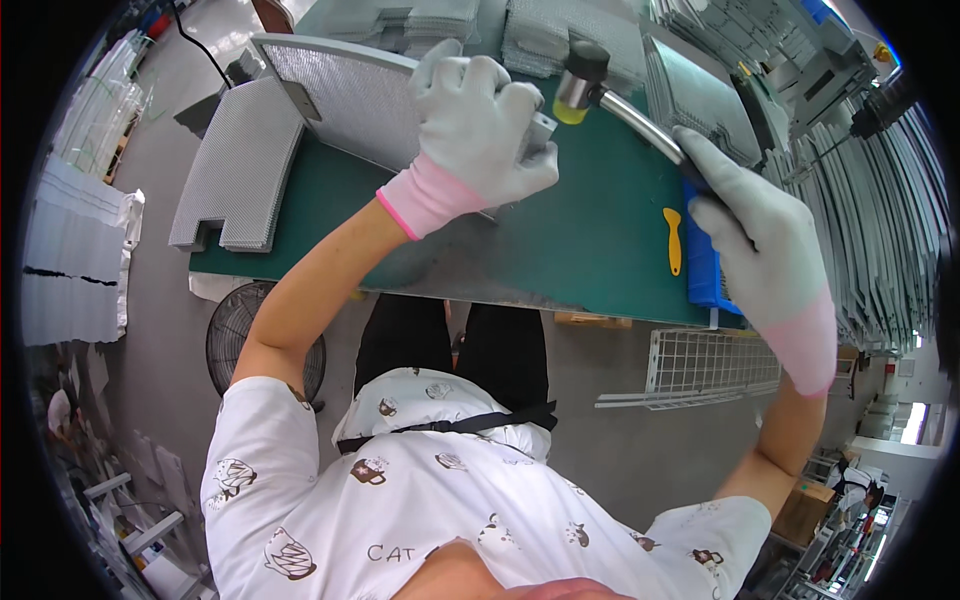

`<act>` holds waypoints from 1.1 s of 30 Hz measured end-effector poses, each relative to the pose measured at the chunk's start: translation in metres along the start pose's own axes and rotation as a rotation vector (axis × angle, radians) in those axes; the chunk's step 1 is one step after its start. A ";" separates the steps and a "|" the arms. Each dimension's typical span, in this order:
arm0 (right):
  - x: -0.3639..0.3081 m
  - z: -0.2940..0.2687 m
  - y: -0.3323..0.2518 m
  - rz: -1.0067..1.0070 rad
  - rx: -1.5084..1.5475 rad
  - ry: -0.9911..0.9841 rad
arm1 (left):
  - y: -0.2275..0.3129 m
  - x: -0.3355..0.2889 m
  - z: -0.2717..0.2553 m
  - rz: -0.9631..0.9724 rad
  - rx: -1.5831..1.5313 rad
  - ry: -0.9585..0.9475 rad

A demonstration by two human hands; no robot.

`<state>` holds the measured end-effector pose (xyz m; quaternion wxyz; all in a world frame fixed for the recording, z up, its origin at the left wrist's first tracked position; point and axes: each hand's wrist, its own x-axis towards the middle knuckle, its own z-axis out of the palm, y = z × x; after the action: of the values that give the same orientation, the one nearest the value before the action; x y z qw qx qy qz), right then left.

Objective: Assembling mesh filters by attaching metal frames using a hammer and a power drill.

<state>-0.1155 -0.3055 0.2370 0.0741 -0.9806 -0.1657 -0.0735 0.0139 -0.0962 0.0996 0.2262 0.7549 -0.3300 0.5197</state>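
A silver panel point(345, 95) with a metal frame stands on edge, tilted, over the green work table point(610, 240). My left hand point(470, 125), in a white glove with a pink cuff, grips the panel near its right end, covering part of that end. In my gloved right hand point(765, 230) is a mallet point(640, 122), held by its dark grip. Its head, black on one end and yellow on the other, hangs above the table, just right of the panel's end and apart from it.
A stack of perforated sheets point(240, 150) lies at the table's left, with more sheets point(700, 95) at the back. A yellow scraper point(672, 240) rests beside a blue bin point(704, 265). Long metal strips point(860, 240) stand at right. A floor fan point(265, 335) sits below left.
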 end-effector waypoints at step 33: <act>-0.002 0.147 0.147 0.228 -1.153 0.405 | 0.044 -0.105 -0.113 0.128 0.013 -0.027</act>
<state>-0.0504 -0.4189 0.0751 -0.4301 -0.8411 0.0238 -0.3272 -0.1153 -0.0212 0.0413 0.1832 0.7408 -0.3773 0.5248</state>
